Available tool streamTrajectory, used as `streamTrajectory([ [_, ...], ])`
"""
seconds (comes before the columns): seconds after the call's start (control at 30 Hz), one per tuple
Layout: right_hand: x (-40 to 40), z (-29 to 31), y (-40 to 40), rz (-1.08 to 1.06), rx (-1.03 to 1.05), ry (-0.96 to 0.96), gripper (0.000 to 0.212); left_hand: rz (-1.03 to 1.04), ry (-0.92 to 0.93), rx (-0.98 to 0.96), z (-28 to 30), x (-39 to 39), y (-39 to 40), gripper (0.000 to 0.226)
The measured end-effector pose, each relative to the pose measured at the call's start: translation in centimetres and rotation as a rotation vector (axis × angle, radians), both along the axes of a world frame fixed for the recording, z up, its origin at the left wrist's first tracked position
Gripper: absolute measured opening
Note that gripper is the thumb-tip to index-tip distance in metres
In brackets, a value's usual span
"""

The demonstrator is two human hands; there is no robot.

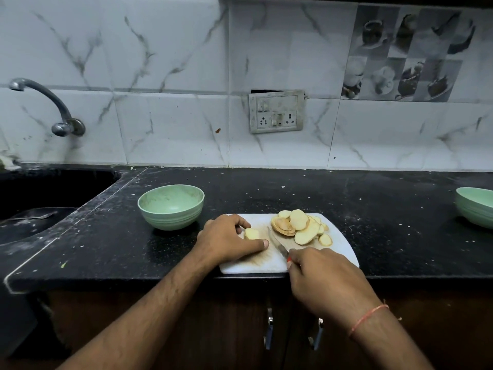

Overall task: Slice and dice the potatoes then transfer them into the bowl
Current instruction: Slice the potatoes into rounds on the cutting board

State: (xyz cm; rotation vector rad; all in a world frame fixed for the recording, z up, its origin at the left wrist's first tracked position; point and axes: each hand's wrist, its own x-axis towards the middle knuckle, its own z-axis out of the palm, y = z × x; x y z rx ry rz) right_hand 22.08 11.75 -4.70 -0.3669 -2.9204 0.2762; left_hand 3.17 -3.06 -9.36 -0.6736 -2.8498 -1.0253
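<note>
A white cutting board [344, 249] lies at the counter's front edge. On its left part my left hand [226, 240] grips a small stack of potato slices [251, 234] between fingers and thumb. My right hand [324, 279] holds a knife [277, 244] by its red handle, the blade pointing away and lying just right of the stack. A pile of round potato slices [301, 227] sits on the board's far right part. An empty pale green bowl [170, 206] stands on the counter left of the board.
A second stack of green bowls [476, 209] stands at the right edge. The black counter [293, 193] meets a sink [40, 198] on the left, below a tap [48, 102]. Cabinet handles [269, 332] hang below the counter edge.
</note>
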Motion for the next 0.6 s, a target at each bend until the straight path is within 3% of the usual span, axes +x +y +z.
streamTrajectory([
  [0.27, 0.3, -0.5, 0.7, 0.01, 0.047, -0.014, 0.031, -0.214, -0.057, -0.064, 2.1, 0.0, -0.3, 0.051],
  [0.43, 0.3, -0.7, 1.1, 0.013, 0.045, -0.018, 0.031, -0.338, -0.08, -0.021, 2.6, -1.2, -1.3, 0.057],
  [0.6, 0.3, -0.8, 0.9, 0.017, 0.042, 0.002, 0.029, -0.248, 0.032, 0.014, 1.4, -1.3, -1.9, 0.04],
])
